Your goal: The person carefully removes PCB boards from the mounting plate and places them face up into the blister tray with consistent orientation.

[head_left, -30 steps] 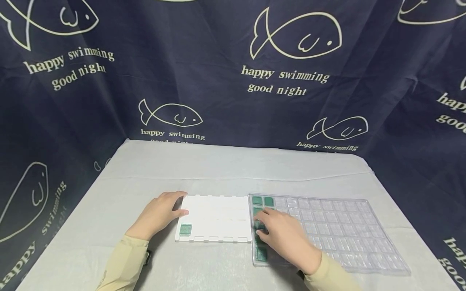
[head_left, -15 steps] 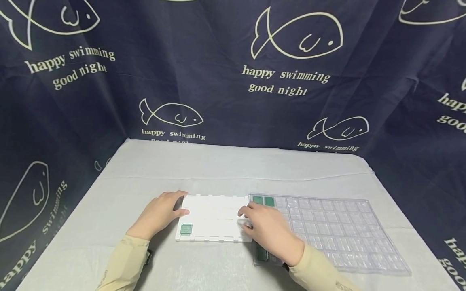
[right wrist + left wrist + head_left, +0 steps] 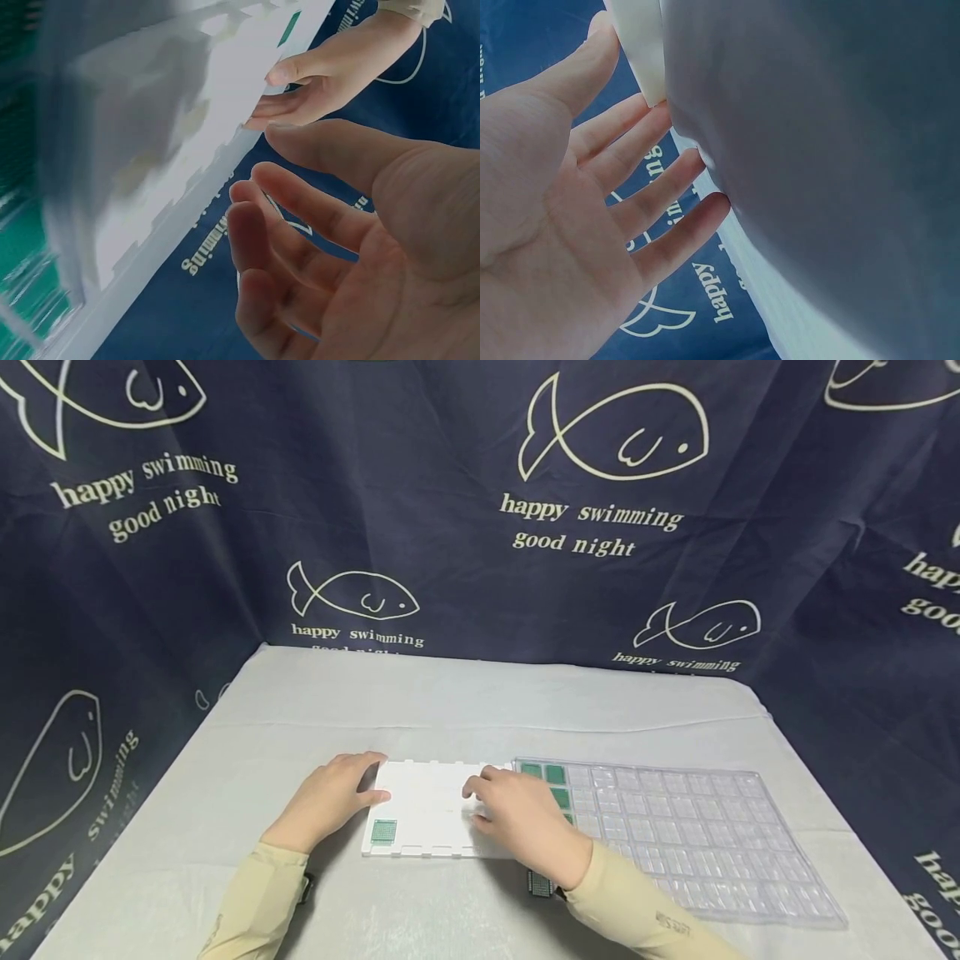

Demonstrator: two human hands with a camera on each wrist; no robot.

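A white board with notched long edges [image 3: 427,785] lies flat, a small green perforated circuit board [image 3: 384,832] on its near left corner. My left hand [image 3: 330,797] rests at the board's left end. Its thumb touches the left edge and its nearly straight fingers touch the back left corner. My right hand [image 3: 525,818] is over the board's right part, fingers loosely bent. In the right wrist view, thumb and fingertips are apart with nothing visible between them. The hand hides the surface beneath it. Several green circuit boards [image 3: 555,774] sit in the clear tray beside it.
The clear plastic compartment tray [image 3: 675,828] lies right of the white board, against or very near its right end. Both are on a white-covered table [image 3: 420,697]. A dark blue curtain with fish prints [image 3: 465,518] surrounds the table's back and sides.
My right hand has moved left from the tray's green circuit boards to over the white board. My left hand has stayed at the board's left end.
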